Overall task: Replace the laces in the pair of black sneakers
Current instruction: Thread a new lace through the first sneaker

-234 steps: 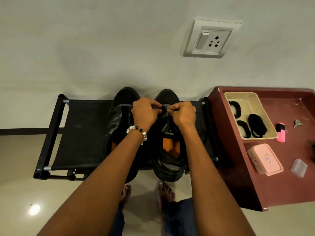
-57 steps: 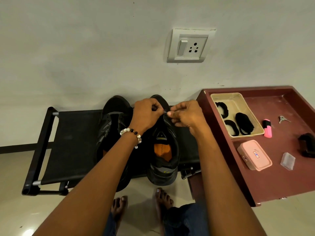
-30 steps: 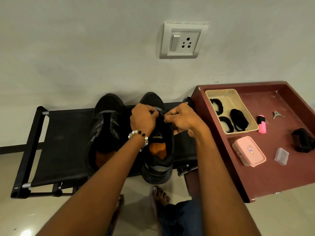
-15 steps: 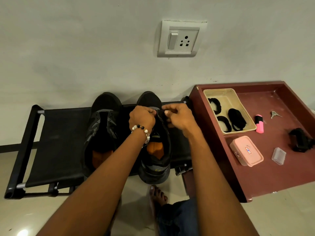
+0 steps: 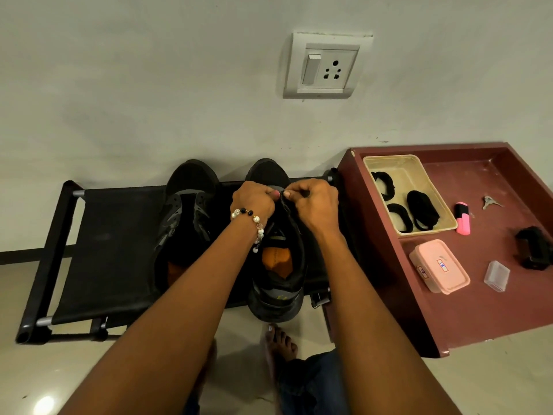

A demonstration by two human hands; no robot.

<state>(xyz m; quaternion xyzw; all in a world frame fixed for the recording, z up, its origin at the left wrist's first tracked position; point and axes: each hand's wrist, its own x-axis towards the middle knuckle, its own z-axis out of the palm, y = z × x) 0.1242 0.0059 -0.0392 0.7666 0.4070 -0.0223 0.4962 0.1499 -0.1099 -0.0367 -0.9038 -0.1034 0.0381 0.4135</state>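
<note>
Nearest to me are the person's bare feet (image 5: 279,339) on the floor tiles, just short of the black fabric rack (image 5: 113,250) that carries the shoes. Both forearms reach out over it. The right sneaker (image 5: 276,283) sits at the rack's right end, heel hanging over the near edge, orange insole showing, its throat open. The left sneaker (image 5: 184,223) lies beside it toward the middle, untouched, and I see no lace across it.

Above the right sneaker's tongue the left hand (image 5: 254,200), with a bead bracelet on its wrist, and the right hand (image 5: 314,205) are curled and drawn close, fingertips almost meeting. The right hand pinches the shoe's upper edge by the eyelets; the left looks to be pinching something small there too, but whether that is a lace end I cannot tell. A second ago the hands were a little further apart and the right was pulling outward; now they have closed in again at the front eyelets, so I judge the threading is early on.

Further right, the maroon surface (image 5: 478,310) holds a cream tray (image 5: 395,160) near its far left corner with black lace bundles (image 5: 422,209) inside, presumably the replacements.
</note>
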